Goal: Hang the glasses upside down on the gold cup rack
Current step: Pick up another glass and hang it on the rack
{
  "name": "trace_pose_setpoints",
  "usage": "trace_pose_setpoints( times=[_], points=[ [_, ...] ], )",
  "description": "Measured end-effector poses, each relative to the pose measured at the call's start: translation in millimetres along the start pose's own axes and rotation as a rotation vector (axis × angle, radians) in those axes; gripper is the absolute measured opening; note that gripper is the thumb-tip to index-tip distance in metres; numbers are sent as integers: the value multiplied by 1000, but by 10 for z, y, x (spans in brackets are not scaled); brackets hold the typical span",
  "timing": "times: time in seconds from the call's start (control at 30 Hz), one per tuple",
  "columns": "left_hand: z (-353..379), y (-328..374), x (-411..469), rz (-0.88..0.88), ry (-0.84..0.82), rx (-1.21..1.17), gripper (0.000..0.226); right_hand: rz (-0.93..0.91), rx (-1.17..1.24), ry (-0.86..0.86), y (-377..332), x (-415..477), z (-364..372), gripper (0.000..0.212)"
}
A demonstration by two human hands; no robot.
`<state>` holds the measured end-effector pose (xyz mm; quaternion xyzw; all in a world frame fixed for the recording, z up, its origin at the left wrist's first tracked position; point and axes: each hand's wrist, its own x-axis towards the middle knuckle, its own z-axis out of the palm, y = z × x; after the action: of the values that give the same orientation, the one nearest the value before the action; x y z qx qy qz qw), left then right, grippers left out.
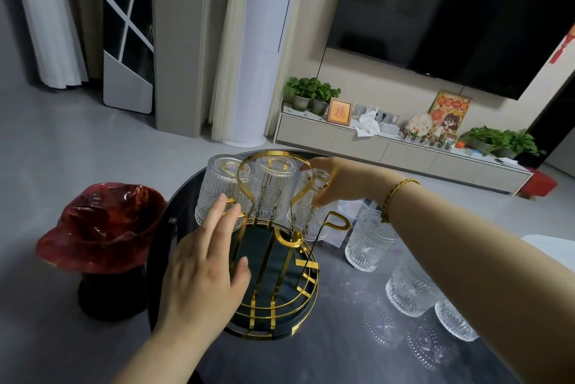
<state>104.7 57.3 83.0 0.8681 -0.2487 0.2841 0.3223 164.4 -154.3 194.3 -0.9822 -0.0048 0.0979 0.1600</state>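
Observation:
The gold cup rack (273,274) with a dark round base stands on a dark round table (326,349). Three ribbed clear glasses hang upside down on it: one at the left (217,184), one in the middle (272,187), one at the right (308,209). My right hand (337,181) is shut on the right-hand glass at its prong. My left hand (205,265) rests flat with fingers apart against the rack's left side, below the left glass. A free gold prong (336,222) sticks out at the right. Three more glasses stand upright on the table: (368,240), (410,287), (454,318).
A bin lined with a red bag (99,228) stands on the floor left of the table. Behind are a low TV cabinet (389,147) with potted plants (311,94), and a white standing air conditioner (258,57). My right forearm crosses over the upright glasses.

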Motion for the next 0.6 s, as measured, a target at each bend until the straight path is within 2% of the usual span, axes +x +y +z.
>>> trace_pose_setpoints(
  times=[0.43, 0.5, 0.6],
  points=[
    [11, 17, -2, -8, -3, -2, 83, -2, 43, -1, 31, 19, 44, 71],
    [-2, 28, -3, -11, -18, 3, 81, -11, 64, 67, 47, -22, 52, 73],
    [-40, 64, -2, -37, -44, 20, 78, -75, 122, 258, 111, -171, 18, 68]
  ],
)
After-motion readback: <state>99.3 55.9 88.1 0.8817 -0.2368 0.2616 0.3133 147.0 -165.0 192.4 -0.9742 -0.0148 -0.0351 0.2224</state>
